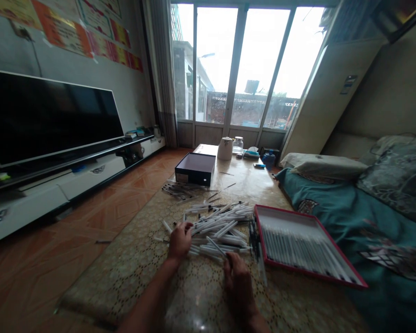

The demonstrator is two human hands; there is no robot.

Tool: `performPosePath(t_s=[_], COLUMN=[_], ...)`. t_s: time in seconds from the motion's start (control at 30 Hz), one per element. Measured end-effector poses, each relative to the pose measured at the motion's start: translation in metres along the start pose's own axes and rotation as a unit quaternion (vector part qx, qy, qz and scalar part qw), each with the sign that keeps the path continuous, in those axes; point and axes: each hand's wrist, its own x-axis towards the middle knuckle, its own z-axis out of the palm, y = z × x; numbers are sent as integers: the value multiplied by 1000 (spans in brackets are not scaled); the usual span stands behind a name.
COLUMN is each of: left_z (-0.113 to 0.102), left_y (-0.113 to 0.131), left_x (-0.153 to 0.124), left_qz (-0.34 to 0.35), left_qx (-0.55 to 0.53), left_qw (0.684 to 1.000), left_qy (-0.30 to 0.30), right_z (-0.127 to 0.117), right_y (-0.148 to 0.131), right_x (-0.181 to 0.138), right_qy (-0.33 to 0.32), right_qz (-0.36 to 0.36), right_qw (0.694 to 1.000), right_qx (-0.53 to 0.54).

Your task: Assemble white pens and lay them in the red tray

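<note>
1. White pen tubes (225, 216) lie heaped on the bench (125, 270), left of the red-rimmed tray (257, 226) of pens (298, 249).
2. The left hand (180, 238) is at their left side, the right hand (238, 277) at their near side.
3. Whether each grip is closed, I cannot tell.

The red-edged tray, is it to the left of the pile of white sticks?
No, the red-edged tray lies to the right of the pile of white sticks.

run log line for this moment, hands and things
white tubes: heaped on table | left hand: heap's left edge | right hand: heap's near edge, grip unclear | red-rimmed tray: right of heap, tubes inside
</note>
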Motion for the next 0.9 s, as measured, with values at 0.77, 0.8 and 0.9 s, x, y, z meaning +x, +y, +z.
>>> performPosePath(t_s=[0.77,0.8,0.9], left_z=[-40,-40,-34], left_y=[-31,-32,-32], left_x=[17,8,-20], left_qz=[42,19,-33], left_qx=[-72,-149,-299], left_qw=[993,985,948], left_qy=[-80,-89,-107], right_z=[-5,-5,-6], right_y=[-8,-8,-10], right_x=[2,2,1], right_qy=[-8,-15,-42], right_qz=[3,-16,-72], right_qw=[1000,1000,997], right_qx=[22,19,0])
